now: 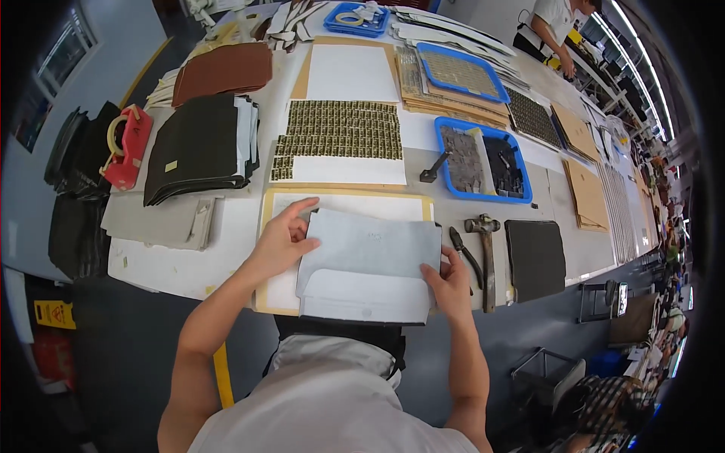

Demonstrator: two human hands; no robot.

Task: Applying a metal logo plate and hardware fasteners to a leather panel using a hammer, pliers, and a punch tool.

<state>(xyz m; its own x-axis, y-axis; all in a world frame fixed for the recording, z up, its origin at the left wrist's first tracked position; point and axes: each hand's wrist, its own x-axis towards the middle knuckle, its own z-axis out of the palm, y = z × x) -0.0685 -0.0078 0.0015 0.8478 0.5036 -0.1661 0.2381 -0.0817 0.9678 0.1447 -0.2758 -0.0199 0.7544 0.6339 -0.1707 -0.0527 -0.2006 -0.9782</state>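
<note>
A pale grey-backed panel [364, 245] with dark edges is in front of me, over a tan-bordered white board [272, 291]. A lighter flap with a rounded corner lies across its lower part, like a pocket. My left hand [281, 240] is at its left edge, thumb on the surface, index finger stretched away and the other fingers curled at the edge. Gripping the right edge, my right hand [451, 281] has its thumb on top and some fingertips hidden behind. Just right of that hand lie black-handled pliers [467, 257] and a hammer [487, 260].
Beyond the board, rows of small dark-and-gold pieces [340, 132] cover a white sheet. A blue tray [483, 160] of small dark parts stands at right, near a black panel [535, 257]. Dark panels [200, 147] and a red tape dispenser [128, 147] are at left. Another person [547, 30] stands far right.
</note>
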